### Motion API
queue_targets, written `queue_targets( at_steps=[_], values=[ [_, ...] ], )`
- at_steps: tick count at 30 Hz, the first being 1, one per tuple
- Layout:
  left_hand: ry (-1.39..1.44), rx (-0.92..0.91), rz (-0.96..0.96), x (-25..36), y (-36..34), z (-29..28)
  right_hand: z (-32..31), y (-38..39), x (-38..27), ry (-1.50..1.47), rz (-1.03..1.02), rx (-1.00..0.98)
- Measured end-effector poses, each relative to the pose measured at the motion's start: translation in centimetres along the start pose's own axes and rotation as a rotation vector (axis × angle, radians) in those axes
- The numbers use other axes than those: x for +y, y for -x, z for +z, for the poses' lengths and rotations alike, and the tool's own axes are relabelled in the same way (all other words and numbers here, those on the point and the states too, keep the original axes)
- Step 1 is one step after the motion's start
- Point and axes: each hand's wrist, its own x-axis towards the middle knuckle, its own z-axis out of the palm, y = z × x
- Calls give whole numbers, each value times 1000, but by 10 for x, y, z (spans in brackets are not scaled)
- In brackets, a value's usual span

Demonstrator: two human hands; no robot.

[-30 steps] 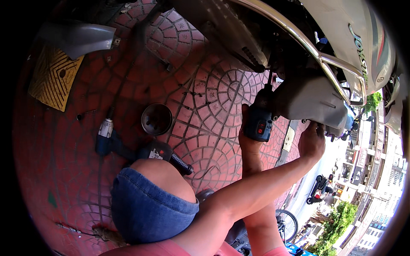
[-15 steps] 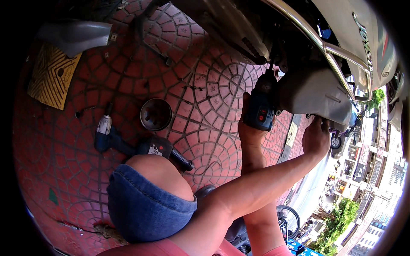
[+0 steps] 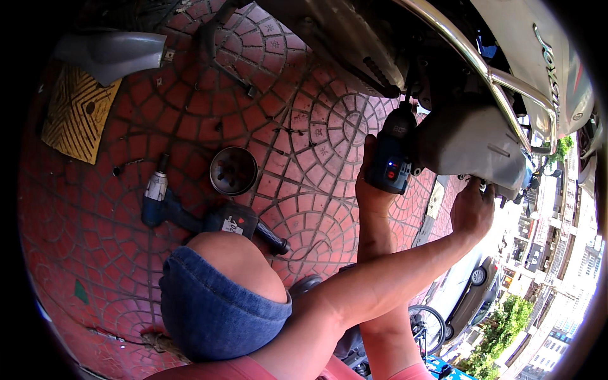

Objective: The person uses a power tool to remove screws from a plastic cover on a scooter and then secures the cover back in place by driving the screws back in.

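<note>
My left arm crosses over the right one. The left hand point(image 3: 474, 212) is at the lower edge of a smooth grey cover point(image 3: 472, 142) on a scooter point(image 3: 529, 69), fingers curled together. What lies between its fingertips is hidden. My right hand point(image 3: 375, 190) is wrapped round a dark blue cordless power driver point(image 3: 391, 155), held upright beside the cover. A thin shaft runs up from the driver's nose into the shadowed underside of the scooter; its tip cannot be made out. Small lights glow on the driver's end.
On the red patterned paving lie a blue cordless impact wrench point(image 3: 161, 199), a round dark metal bowl point(image 3: 234, 171) with small parts, a yellow ramp point(image 3: 79, 117) and a grey panel point(image 3: 114, 54). A chrome guard bar point(image 3: 472, 60) overhangs the cover. My bent knee point(image 3: 237, 266) is close by.
A blue light now shows on the driver beside the red ones. My left hand has shifted slightly along the cover's edge. A parked-looking dark car has come into view in the street.
</note>
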Motion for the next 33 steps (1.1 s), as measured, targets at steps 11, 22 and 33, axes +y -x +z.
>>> queue_targets(
  at_steps=[11, 22, 33],
  values=[
    [-15, -17, 2, 0, 2, -4, 8, 14, 9, 181, -32, -32],
    [-43, -94, -46, 7, -1, -19, 16, 11, -3, 131, -10, 12],
    [-57, -15, -8, 14, 6, -24, 14, -6, -9, -145, 63, 66]
  ],
)
